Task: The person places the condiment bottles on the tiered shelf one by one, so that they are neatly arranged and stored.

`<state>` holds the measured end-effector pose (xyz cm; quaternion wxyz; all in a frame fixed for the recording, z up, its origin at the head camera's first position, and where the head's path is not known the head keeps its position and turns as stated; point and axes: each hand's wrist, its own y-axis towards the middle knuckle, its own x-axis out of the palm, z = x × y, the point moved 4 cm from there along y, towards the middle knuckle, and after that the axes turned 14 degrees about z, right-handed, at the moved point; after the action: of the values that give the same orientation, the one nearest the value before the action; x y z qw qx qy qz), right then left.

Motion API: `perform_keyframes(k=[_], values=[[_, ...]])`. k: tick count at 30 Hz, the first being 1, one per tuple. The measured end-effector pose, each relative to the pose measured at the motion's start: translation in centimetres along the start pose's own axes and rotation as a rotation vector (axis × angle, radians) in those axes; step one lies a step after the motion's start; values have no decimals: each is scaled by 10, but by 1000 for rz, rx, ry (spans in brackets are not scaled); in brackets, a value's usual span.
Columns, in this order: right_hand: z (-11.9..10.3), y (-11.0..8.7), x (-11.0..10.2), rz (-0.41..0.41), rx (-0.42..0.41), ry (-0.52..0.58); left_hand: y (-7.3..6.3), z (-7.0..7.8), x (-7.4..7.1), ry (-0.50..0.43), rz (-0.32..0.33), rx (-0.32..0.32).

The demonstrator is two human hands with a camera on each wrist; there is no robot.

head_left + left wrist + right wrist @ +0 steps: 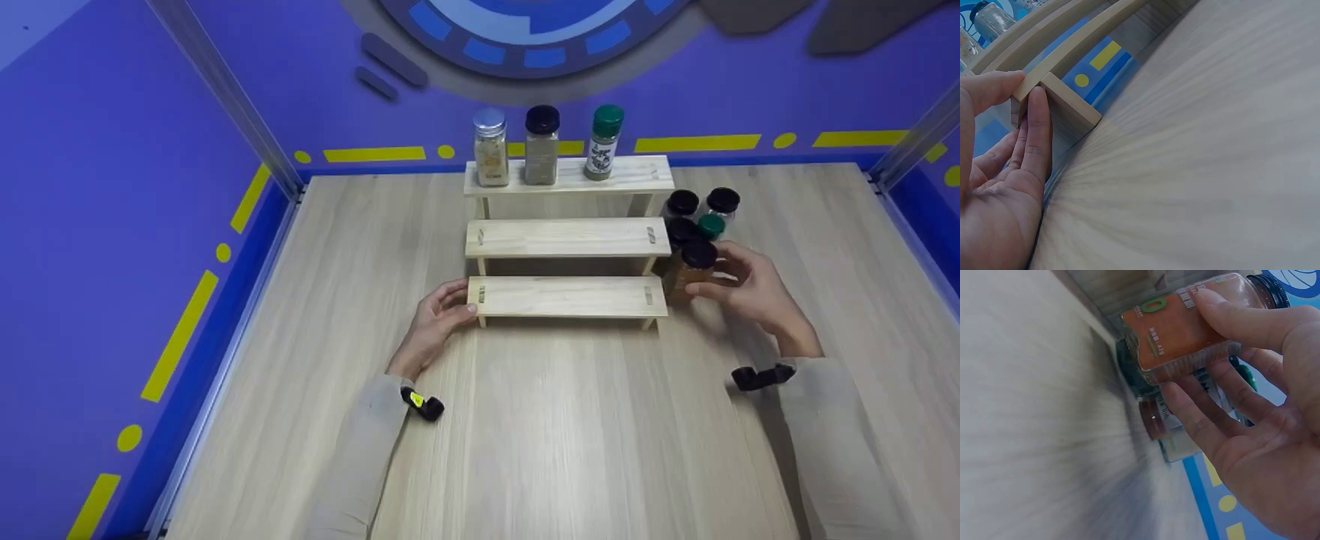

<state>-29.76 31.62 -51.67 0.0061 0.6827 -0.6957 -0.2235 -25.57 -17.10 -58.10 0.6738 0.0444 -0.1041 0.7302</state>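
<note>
My right hand (pixel 757 289) grips a spice jar (pixel 694 274) of orange-brown powder with a black lid, thumb on one side and fingers on the other. In the right wrist view this jar (pixel 1185 326) shows an orange label and looks raised off the table. My left hand (pixel 439 322) pinches the left end of the lowest board of a three-step wooden rack (pixel 566 296). The left wrist view has the thumb on the board's edge and fingers under it. Behind the held jar, more jars stand beside the rack, including a green-lidded one (pixel 711 226) and several black-lidded ones (pixel 723 199).
On the top step stand a silver-lidded jar (pixel 491 154), a black-lidded jar (pixel 541 154) and a green-lidded jar (pixel 602 146). The middle and lowest steps show bare wood. A blue panel wall (pixel 375 112) closes off the back of the wooden table (pixel 555 427).
</note>
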Motion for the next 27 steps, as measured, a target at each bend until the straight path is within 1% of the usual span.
perform_keyframes(k=[4,8,11,13,17,20,27], values=[[-5,1,-2,20,-10,29,0,1,0,4,0,4],[-10,1,-5,42,-3,72,0,0,-1,3,5,1],[-13,1,-6,57,8,108,0,0,0,-6,5,-3],[-16,1,-7,64,0,108,0,0,0,-16,5,-4],[-23,2,-9,84,-4,143,0,1,0,-27,4,-2],[-27,2,-10,97,4,196,0,1,1,-24,4,-1],[-35,1,-12,113,16,281,0,0,1,-23,-3,-3]])
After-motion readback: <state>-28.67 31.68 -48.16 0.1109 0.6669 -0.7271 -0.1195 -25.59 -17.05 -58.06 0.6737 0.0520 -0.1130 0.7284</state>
